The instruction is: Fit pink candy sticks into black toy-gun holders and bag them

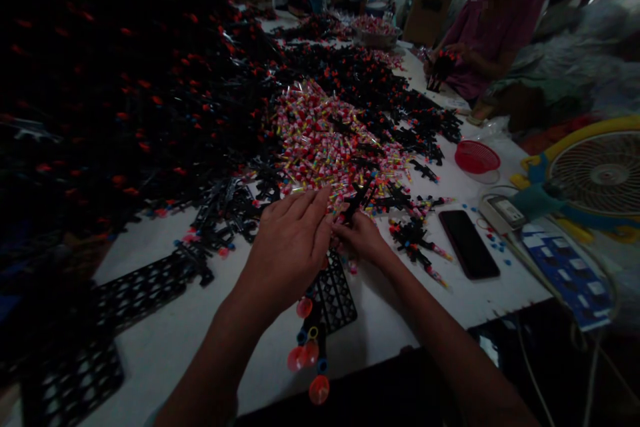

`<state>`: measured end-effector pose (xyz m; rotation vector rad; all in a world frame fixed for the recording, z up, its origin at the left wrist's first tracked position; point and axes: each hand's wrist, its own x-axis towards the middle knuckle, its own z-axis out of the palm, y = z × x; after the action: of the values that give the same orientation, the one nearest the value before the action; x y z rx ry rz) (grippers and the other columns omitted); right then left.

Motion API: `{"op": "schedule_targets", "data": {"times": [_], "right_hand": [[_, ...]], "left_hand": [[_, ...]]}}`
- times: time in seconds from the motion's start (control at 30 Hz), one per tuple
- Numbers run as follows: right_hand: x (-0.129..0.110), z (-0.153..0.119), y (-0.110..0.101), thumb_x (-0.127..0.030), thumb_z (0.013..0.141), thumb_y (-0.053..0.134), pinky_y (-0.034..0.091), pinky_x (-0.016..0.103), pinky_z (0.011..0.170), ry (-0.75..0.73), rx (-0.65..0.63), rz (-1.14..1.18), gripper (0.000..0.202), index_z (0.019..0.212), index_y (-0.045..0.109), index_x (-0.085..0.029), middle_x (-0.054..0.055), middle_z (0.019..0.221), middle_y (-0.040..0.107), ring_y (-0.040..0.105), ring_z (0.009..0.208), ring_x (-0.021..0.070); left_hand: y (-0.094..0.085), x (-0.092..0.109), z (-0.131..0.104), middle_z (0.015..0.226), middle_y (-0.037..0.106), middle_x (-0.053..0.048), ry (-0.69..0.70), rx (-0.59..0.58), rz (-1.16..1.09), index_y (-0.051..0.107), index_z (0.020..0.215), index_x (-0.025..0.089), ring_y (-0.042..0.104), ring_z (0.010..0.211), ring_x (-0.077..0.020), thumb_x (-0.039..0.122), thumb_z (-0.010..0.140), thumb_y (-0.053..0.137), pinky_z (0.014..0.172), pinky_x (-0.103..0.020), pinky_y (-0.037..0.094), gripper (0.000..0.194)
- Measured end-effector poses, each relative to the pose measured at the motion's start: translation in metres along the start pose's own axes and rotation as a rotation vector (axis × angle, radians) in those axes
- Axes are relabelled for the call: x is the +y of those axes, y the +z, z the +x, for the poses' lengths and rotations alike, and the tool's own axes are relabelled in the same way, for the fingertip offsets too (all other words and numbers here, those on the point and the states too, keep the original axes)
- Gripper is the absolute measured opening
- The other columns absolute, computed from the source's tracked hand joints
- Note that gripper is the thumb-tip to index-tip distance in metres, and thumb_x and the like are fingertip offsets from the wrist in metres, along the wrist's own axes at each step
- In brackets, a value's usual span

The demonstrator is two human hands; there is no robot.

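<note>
Toy gun (pixel 359 199): blk hard plastic, angular. Cups (pixel 319 388): orange, round, translucent. Tubes (pixel 313 137): glossy, pink/yellow, heaped on smooth white worktop (pixel 170 340). Gun's pinched in R hand (pixel 364 235), sticking up past fingers. L hand (pixel 290 240) just beside, palm down, fingers tog.; can't tell if gripping. Qty: 4 cups nr L wrist, 3 blk lattice trays (pixel 339 297), 1 flat phone (pixel 469 243), 1 red basket (pixel 477 157).
</note>
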<state>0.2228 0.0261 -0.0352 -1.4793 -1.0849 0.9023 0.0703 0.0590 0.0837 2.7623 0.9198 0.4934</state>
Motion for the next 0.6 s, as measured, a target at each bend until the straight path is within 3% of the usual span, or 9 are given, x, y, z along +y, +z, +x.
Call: {"op": "schedule_targets", "data": {"times": [0.17, 0.23, 0.4, 0.6], "right_hand": [[0.011, -0.007, 0.014, -0.031, 0.077, 0.06, 0.049, 0.027, 0.061, -0.104, 0.192, -0.165, 0.017, 0.089, 0.059, -0.019, 0.002, 0.078, 0.065, 0.061, 0.068, 0.0171], [0.012, -0.009, 0.015, -0.031, 0.078, 0.06, 0.049, 0.029, 0.068, -0.159, 0.182, -0.204, 0.017, 0.088, 0.06, -0.019, 0.004, 0.085, 0.067, 0.061, 0.075, 0.0181], [0.013, -0.011, 0.018, -0.033, 0.078, 0.06, 0.05, 0.028, 0.067, -0.059, 0.175, -0.12, 0.026, 0.1, 0.06, -0.017, 0.006, 0.09, 0.069, 0.063, 0.078, 0.0197], [0.004, -0.02, 0.034, -0.023, 0.086, 0.046, 0.047, 0.03, 0.072, -0.17, 0.165, -0.519, 0.02, 0.1, 0.06, -0.022, 0.005, 0.093, 0.065, 0.059, 0.081, 0.0199]], "left_hand": [[-0.001, 0.0, -0.001, 0.135, 0.052, -0.012, -0.006, 0.002, 0.01, 0.04, 0.138, 0.016, 0.044, 0.125, -0.0273, 0.034, 0.095, 0.029, 0.104, -0.049, 0.033, 0.048], [-0.001, 0.001, 0.0, 0.134, 0.052, -0.012, -0.017, 0.009, 0.012, 0.04, 0.137, 0.015, 0.045, 0.125, -0.0276, 0.033, 0.094, 0.029, 0.103, -0.049, 0.034, 0.048], [-0.001, 0.001, 0.001, 0.135, 0.051, -0.013, -0.026, -0.015, 0.007, 0.039, 0.138, 0.013, 0.043, 0.126, -0.0282, 0.034, 0.095, 0.028, 0.104, -0.05, 0.032, 0.049], [-0.002, 0.003, 0.0, 0.139, 0.048, -0.012, -0.046, -0.026, -0.002, 0.033, 0.141, 0.015, 0.041, 0.126, -0.0281, 0.035, 0.095, 0.028, 0.104, -0.049, 0.031, 0.051]]}}
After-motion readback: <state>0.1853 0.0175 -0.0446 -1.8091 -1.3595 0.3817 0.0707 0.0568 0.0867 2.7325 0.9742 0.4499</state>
